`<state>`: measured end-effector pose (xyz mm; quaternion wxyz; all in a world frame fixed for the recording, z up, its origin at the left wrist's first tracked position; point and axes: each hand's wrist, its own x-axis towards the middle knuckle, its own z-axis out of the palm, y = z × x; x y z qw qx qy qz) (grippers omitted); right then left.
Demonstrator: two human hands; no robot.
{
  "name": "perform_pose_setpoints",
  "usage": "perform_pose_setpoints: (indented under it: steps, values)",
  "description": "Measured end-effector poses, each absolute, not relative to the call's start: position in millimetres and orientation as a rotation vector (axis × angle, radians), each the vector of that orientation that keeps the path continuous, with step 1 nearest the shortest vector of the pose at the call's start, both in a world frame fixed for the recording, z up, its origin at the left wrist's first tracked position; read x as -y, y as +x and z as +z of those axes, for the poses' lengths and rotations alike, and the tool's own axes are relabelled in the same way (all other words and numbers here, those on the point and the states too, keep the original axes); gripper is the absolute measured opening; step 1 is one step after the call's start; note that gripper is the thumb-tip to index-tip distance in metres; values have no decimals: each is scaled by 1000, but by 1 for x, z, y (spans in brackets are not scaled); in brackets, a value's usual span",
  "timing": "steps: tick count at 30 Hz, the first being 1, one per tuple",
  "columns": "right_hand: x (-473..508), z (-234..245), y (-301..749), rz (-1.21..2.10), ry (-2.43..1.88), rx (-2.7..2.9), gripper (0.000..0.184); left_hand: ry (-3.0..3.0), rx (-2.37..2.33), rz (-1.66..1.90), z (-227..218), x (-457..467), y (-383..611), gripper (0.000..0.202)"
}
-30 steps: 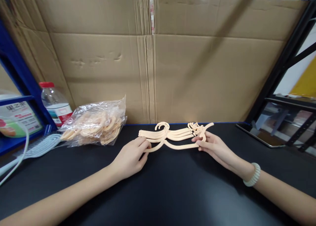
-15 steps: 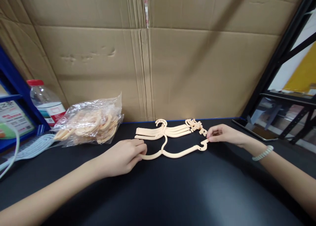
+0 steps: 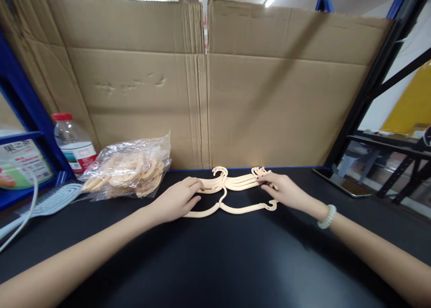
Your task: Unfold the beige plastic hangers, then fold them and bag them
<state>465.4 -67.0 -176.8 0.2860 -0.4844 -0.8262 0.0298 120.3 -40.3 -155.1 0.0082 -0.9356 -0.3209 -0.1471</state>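
A single cream plastic hanger point(image 3: 235, 208) lies flat on the black tabletop point(image 3: 215, 263), apart from my hands. Just behind it sits a small stack of the same hangers point(image 3: 235, 181). My left hand point(image 3: 178, 199) reaches onto the stack's left end, fingers curled over the hanger arms. My right hand point(image 3: 284, 190), with a pale bead bracelet on the wrist, rests its fingers on the stack's right end.
A clear plastic bag of hangers point(image 3: 128, 166) lies at the left. Behind it stand a water bottle point(image 3: 72, 142) and blue shelving point(image 3: 20, 97). A cardboard wall point(image 3: 208, 83) closes the back. A tablet point(image 3: 340, 182) lies at the right by a black rack.
Both hands let go of the single hanger, which now lies on the table. They moved back onto the two ends of the stack behind it.
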Motion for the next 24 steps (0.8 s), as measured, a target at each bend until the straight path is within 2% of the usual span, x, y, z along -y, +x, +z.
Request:
perform_pose_setpoints:
  steps: [4, 9, 15, 19, 24]
  values:
    - [54, -183, 426, 49, -1183, 2372, 32, -2916, 990, -369, -164, 14, 129, 38]
    - [34, -191, 410, -17, -1140, 2431, 27, -2927, 989, -265, -170, -9, 126, 39]
    - [30, -192, 413, -95, -1170, 2408, 23, -2860, 1064, -373, -176, -12, 122, 39]
    - [43, -185, 417, -122, -1187, 2356, 23, -2811, 1063, -515, -169, 15, 122, 36]
    - [74, -169, 418, -10, -1091, 2449, 10, -2920, 986, -517, -162, 64, 120, 17]
